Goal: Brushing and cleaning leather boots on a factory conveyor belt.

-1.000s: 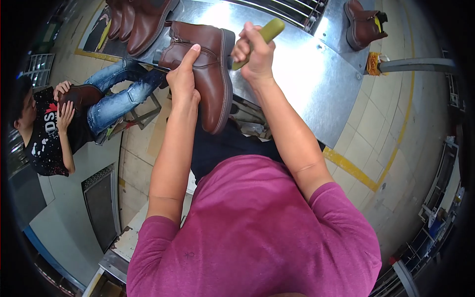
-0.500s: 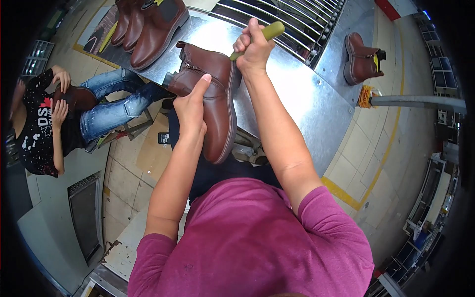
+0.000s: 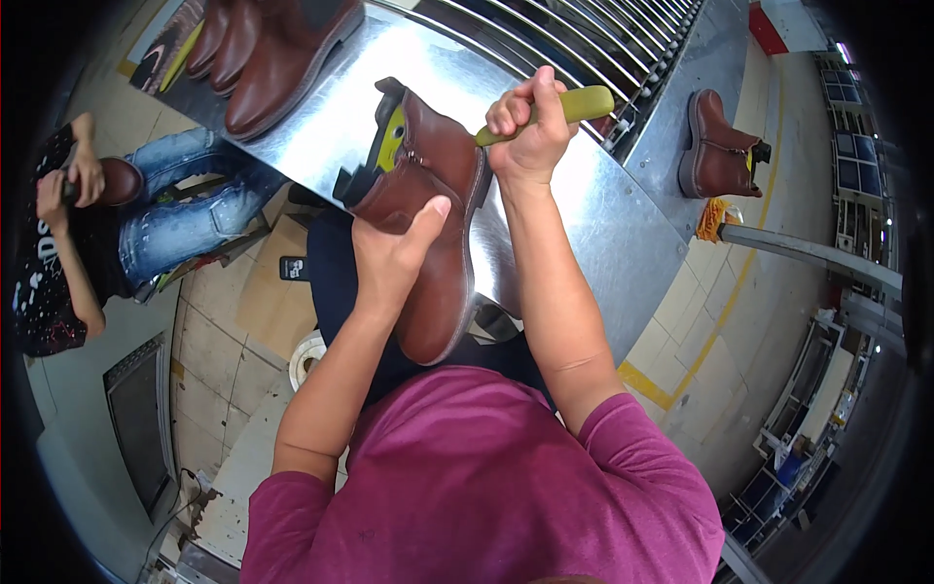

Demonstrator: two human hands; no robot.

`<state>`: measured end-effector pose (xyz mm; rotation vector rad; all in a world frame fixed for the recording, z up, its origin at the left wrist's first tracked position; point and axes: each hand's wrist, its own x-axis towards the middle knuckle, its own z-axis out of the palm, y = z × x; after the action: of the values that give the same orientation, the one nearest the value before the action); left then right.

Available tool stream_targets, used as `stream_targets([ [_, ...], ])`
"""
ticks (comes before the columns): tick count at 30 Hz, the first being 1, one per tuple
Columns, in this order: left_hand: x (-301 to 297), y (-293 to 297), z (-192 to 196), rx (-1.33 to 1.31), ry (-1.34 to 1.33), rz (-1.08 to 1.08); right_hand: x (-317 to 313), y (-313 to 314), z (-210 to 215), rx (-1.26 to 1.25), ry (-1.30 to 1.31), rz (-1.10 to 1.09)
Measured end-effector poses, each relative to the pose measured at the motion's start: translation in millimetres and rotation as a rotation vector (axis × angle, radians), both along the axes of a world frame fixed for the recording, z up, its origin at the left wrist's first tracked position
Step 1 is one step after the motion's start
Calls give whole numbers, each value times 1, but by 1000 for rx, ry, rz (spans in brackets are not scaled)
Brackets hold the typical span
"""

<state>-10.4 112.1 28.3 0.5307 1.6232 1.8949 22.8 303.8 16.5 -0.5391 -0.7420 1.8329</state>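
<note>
A brown leather ankle boot [image 3: 440, 277] hangs toe toward me over the near edge of the metal table. My left hand [image 3: 397, 248] grips its shaft, thumb lying across the leather and fingers hidden behind. The boot's side opening gapes and shows a yellow-green lining. My right hand [image 3: 530, 136] is closed round an olive-green handle [image 3: 584, 103]. The narrow end of that handled tool points at the back of the boot, near the heel; whether it touches the leather I cannot tell, and its tip is too small to make out.
Several brown boots [image 3: 282, 78] stand on the table's far left. Another boot [image 3: 718, 146] is at the right, by the metal rollers [image 3: 584, 49] and a grey bar [image 3: 808, 248]. A seated person [image 3: 88, 214] at the left holds a boot. The metal table [image 3: 613, 253] spans the middle.
The boot has tilted and its opening now shows the lining. My right hand with the tool has moved slightly right and lower in the picture. The view has shifted.
</note>
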Motion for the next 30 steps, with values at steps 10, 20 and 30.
stream_targets([
  [10,1,0,2,24,-35,59,2,-4,-4,55,-1,21],
  [20,-3,-4,0,29,-80,72,12,-24,0,114,-35,35],
  [30,-6,-4,0,38,-160,93,11,-28,12,-14,22,75],
])
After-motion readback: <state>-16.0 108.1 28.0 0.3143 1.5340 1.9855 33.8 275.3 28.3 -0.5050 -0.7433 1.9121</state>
